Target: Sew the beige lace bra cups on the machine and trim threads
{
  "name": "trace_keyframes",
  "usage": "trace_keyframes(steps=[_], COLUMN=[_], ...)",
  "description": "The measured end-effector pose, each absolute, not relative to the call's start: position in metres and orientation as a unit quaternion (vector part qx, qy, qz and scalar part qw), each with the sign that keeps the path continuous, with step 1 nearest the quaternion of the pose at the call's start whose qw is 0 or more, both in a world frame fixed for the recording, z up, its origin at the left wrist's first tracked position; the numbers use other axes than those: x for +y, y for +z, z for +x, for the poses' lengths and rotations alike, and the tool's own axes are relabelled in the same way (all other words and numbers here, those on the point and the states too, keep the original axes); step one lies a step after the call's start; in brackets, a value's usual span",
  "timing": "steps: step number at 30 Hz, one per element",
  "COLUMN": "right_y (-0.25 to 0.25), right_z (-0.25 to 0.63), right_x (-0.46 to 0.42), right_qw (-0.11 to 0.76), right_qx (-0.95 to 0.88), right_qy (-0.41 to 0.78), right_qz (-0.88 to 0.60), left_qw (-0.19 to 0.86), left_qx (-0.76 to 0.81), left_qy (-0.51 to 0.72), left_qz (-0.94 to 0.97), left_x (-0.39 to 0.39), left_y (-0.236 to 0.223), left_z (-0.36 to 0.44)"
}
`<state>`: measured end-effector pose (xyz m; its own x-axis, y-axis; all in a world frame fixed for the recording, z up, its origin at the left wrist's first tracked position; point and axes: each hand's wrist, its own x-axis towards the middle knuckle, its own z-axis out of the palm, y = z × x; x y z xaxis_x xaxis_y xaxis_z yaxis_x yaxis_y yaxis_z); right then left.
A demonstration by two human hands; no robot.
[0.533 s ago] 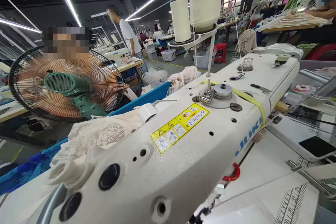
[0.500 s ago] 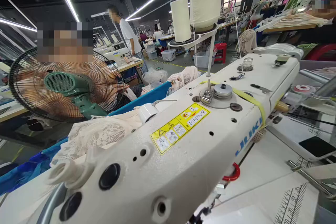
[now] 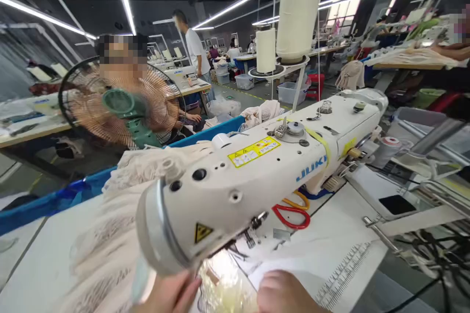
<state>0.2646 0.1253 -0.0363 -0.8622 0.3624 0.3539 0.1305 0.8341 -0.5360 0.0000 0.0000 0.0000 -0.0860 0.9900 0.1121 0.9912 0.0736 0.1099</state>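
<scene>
A white JUKI sewing machine (image 3: 235, 176) stands at a slant across the view, its round end towards me. Below that end, pale lace fabric (image 3: 220, 291) lies under a bright lamp glow. My left hand (image 3: 167, 293) is at the fabric's left side, thumb and fingers close together at its edge, partly hidden by the machine's end. On the right, my right hand (image 3: 284, 293) is curled with its fingers at the other edge of the lace. Both fingertips are mostly out of sight. Red-handled scissors (image 3: 293, 217) lie on the white table beyond my right hand.
Cream fabric (image 3: 110, 234) is heaped behind the machine, beside a blue cloth-lined trough (image 3: 84, 183). Thread cones (image 3: 298, 14) stand on a rack. A fan (image 3: 123, 102) is at the left, with a co-worker behind it. A ruler scale (image 3: 343, 269) marks the table's right side.
The view has tilted down and drawn back, so the machine's end, the lit lace and both my hands now show. The scissors are more fully visible.
</scene>
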Motion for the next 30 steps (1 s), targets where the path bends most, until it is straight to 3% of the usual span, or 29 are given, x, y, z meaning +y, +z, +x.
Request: trace_keyframes(steps=[7,12,16,20,30], right_y=[0.009,0.002,-0.002,-0.002,-0.003], right_z=[0.277,0.282,0.281,0.279,0.278], right_x=[0.126,0.121,0.119,0.116,0.109], right_qw=[0.269,0.270,0.270,0.279,0.280], right_qx=[-0.918,-0.906,-0.903,-0.902,-0.913], right_qy=[0.267,0.292,0.296,0.286,0.240], right_qz=[-0.120,-0.143,-0.157,-0.164,-0.175], left_qw=[0.018,0.001,-0.003,-0.031,-0.016], left_qx=[-0.692,-0.791,-0.864,-0.891,-0.860], left_qy=[-0.026,-0.001,0.042,0.065,-0.064], left_qz=[-0.721,-0.611,-0.501,-0.449,-0.507], left_x=[0.011,-0.038,-0.085,-0.097,-0.079], left_y=[0.037,0.066,0.063,0.048,0.049], left_z=[0.039,0.074,0.092,0.081,0.002])
